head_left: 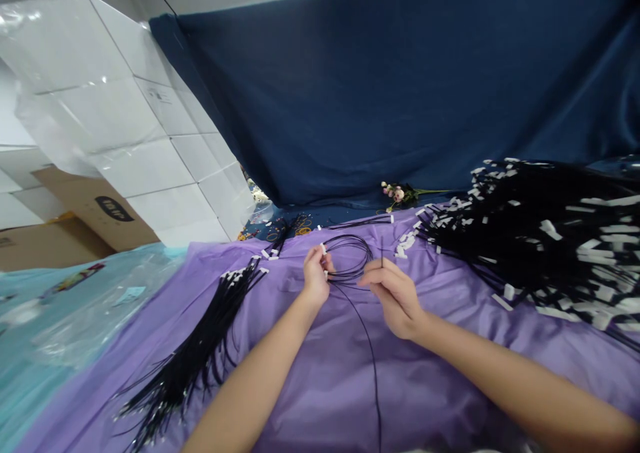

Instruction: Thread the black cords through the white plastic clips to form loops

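Observation:
My left hand (317, 274) pinches one side of a thin black cord (350, 256) wound into a small coil over the purple cloth (310, 380). A white tag on the cord shows by its fingers. My right hand (395, 293) is closed on the other side of the coil, with a short cord end sticking up above its fingers. The cord's loose tail runs down the cloth towards me between my forearms.
A straight bundle of black cords with white tags (200, 346) lies at the left. A large tangled heap of tagged cords (545, 240) fills the right. Stacked white boxes (135, 120) stand at the left, a dark blue backdrop (400, 86) behind, small artificial flowers (397, 194) at its foot.

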Tool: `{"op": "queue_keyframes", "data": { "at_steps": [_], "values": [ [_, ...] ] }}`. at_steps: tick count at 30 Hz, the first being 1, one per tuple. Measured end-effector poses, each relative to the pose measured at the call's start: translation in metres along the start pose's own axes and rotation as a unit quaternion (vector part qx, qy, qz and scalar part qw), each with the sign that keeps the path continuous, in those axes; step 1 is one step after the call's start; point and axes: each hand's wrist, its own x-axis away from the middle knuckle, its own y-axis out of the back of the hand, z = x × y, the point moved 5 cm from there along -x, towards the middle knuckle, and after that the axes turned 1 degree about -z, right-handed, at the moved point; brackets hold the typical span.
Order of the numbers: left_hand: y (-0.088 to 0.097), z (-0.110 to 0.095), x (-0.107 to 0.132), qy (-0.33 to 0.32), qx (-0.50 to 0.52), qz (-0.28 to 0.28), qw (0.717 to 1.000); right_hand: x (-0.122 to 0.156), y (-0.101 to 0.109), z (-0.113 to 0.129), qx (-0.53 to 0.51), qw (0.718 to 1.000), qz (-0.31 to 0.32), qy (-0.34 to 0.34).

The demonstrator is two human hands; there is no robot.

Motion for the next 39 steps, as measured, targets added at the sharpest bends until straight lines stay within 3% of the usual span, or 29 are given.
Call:
{"op": "queue_keyframes", "data": {
  "at_steps": [10, 17, 39],
  "values": [
    [-0.006, 0.007, 0.002, -0.025, -0.071, 0.046, 0.996, 0.003, -0.007, -0.034, 0.032, 0.991, 0.017, -0.125],
    [-0.009, 0.007, 0.004, -0.03, -0.062, 0.079, 0.994, -0.002, -0.004, -0.041, 0.094, 0.975, 0.056, -0.195],
    [-0.021, 0.003, 0.015, -0.019, -0.027, 0.157, 0.987, -0.006, 0.006, -0.051, 0.157, 0.969, 0.036, -0.19]
  ]
}}
